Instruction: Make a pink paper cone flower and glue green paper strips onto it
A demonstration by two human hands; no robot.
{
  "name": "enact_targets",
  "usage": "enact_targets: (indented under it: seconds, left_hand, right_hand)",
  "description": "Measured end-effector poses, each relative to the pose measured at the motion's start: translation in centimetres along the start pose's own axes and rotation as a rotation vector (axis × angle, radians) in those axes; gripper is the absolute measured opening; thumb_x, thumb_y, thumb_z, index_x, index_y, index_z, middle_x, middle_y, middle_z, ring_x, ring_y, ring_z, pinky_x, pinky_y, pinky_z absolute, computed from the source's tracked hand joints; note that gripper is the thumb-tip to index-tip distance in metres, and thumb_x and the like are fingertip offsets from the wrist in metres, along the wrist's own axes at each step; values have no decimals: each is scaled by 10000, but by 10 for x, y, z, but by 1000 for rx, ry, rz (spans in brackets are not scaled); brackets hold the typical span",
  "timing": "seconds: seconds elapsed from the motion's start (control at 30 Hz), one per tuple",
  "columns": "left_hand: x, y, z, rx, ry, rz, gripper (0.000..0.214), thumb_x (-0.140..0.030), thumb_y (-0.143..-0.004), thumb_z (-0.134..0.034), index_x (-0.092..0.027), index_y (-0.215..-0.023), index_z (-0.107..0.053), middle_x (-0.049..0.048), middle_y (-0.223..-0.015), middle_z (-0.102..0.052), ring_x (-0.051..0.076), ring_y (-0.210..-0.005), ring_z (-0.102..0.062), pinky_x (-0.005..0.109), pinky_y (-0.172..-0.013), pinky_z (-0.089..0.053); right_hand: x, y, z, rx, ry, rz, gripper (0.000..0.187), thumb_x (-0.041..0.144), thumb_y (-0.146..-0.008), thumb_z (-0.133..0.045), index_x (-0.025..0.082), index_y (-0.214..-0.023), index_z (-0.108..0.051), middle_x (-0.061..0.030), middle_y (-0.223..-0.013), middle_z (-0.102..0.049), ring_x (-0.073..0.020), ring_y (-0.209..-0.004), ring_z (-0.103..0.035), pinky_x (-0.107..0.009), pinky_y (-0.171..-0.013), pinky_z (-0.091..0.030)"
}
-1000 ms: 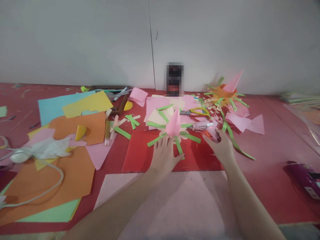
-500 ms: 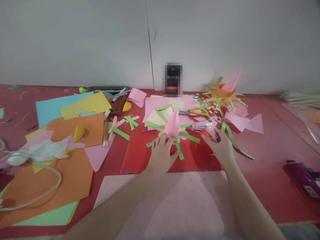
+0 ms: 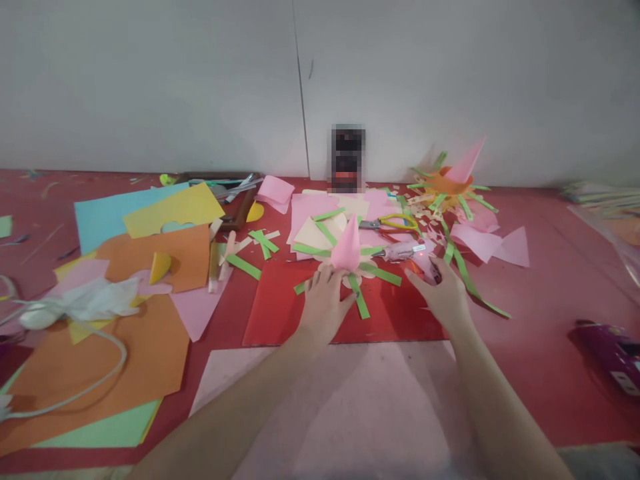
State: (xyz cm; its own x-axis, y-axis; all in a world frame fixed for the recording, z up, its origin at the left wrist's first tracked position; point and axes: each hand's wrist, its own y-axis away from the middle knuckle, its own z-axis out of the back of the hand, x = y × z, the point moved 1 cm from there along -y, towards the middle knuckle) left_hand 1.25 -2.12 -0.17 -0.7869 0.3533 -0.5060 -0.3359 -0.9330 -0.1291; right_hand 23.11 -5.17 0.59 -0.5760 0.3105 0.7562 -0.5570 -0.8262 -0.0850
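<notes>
A paper piece with a pink pointed cone stands on the red board, ringed by green paper strips over a pale scalloped base. At its near left edge rests my left hand, open, fingertips touching the base and thumb apart beside a green strip. A glue gun with a small red light lies right of the cone, its nozzle pointing left. My right hand is at the handle end, thumb and fingers apart, not visibly closed around it. The fingers' far sides are hidden.
Yellow-handled pliers lie behind the glue gun. A similar orange and pink paper piece stands back right. Coloured sheets and a white cable spread at left. A purple device sits far right. A wall rises behind.
The whole view has shifted very slightly. My left thumb has drawn a little away from the green strip, while my right hand stays at the glue gun.
</notes>
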Motion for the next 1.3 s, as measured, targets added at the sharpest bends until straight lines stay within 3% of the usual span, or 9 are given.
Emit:
enact_targets:
  seconds: [0.2, 0.4, 0.63, 0.97, 1.07, 1.17, 1.3]
  left_hand:
    - [-2, 0, 0, 33, 24, -20, 157, -207, -800, -588, -227, -950, -547, 14, -1007, -541, 213, -988, -501, 384, -854, -368]
    - [-2, 0, 0, 21, -8, -7, 263, -238, -797, -594, -240, -1051, -526, 31, -1015, -544, 241, -1000, -498, 393, -838, -360]
    - [-1, -2, 0, 50, 49, -50, 190, -191, -806, -579, -260, -982, -560, 13, -1017, -546, 223, -1041, -484, 387, -862, -340]
    - [4, -1, -2, -8, -17, -49, 266, -257, -769, -628, -227, -1020, -548, 35, -1000, -556, 245, -997, -510, 407, -836, -361]
    - [3, -8, 10, -90, 38, -78, 171, -220, -782, -611, -219, -945, -560, 23, -940, -579, 207, -917, -545, 389, -827, -381]
    - [-2, -25, 34, -300, 117, -124, 81, -160, -806, -565, -201, -876, -567, 23, -910, -585, 160, -822, -561, 330, -777, -423]
    - [-18, -56, 59, -512, 178, -203, 184, -145, -788, -589, -193, -965, -583, 53, -992, -586, 170, -925, -552, 285, -771, -451]
  right_hand:
    - [-1, -1, 0, 3, 15, 3, 689, 577, -622, -608, 147, -1159, -559, -113, -1080, -595, -235, -928, -554, -321, -775, -438]
    - [-6, -3, -3, -9, 6, 18, 695, 577, -614, -618, 150, -1159, -561, -114, -1091, -597, -243, -942, -549, -335, -794, -433]
    - [-3, -2, -2, -4, 1, -3, 681, 587, -602, -615, 158, -1129, -572, -101, -1062, -600, -235, -932, -547, -318, -771, -426]
    - [-9, -6, -4, -28, 1, 13, 692, 586, -605, -612, 154, -1144, -563, -106, -1057, -595, -225, -887, -547, -327, -767, -419]
    - [-14, -10, -5, -57, -27, -5, 692, 584, -600, -616, 142, -1129, -565, -100, -975, -605, -213, -810, -542, -332, -734, -418]
    - [-16, -16, -5, -83, -58, -26, 639, 577, -581, -631, 134, -1040, -596, -70, -829, -598, -189, -708, -513, -319, -672, -409]
    - [-15, -20, -4, -118, -118, -68, 521, 549, -561, -645, 148, -893, -607, -17, -712, -547, -146, -626, -456, -278, -607, -380]
